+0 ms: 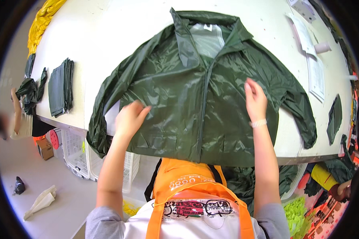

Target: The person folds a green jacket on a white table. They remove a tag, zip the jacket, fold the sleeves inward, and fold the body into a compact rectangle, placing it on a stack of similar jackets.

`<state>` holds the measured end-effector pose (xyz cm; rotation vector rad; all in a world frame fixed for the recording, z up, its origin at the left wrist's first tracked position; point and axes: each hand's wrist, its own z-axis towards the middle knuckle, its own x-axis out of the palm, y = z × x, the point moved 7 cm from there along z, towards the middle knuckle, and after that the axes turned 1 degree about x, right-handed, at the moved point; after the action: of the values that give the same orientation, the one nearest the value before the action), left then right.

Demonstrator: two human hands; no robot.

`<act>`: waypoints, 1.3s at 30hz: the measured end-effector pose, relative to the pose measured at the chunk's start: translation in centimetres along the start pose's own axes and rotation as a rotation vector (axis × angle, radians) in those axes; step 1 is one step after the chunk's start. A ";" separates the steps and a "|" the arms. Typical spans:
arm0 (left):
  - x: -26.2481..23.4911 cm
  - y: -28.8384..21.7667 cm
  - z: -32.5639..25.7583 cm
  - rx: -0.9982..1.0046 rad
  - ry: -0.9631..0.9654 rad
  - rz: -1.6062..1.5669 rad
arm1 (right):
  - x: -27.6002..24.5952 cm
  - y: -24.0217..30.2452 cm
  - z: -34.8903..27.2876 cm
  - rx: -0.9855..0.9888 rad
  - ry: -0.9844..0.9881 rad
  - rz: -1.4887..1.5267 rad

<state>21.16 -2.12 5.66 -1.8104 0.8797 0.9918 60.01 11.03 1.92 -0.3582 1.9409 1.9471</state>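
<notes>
A dark green shiny jacket lies spread front side up on the white table, its collar away from me and its hem at the near edge. Its front closure runs down the middle, and a pale mesh lining shows in the open neck. Over the left front panel is my left hand, thumb apart, its other fingers smeared by motion. My right hand is over the right front panel, fingers loosely stretched toward the collar, with nothing visible in it. Whether either hand touches the cloth I cannot tell.
A stack of folded dark green pieces lies left on the table. Yellow cloth hangs at the far left. Papers and a green piece lie right. White crates stand below; another person is at left.
</notes>
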 end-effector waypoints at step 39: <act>8.8 -15.6 16.5 0.535 -0.145 -0.188 | 15.8 4.3 7.9 -0.525 0.701 -0.765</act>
<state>33.91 17.34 -1.74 -1.3210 0.7773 0.6756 44.56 20.21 -0.80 -1.8127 1.2079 1.8431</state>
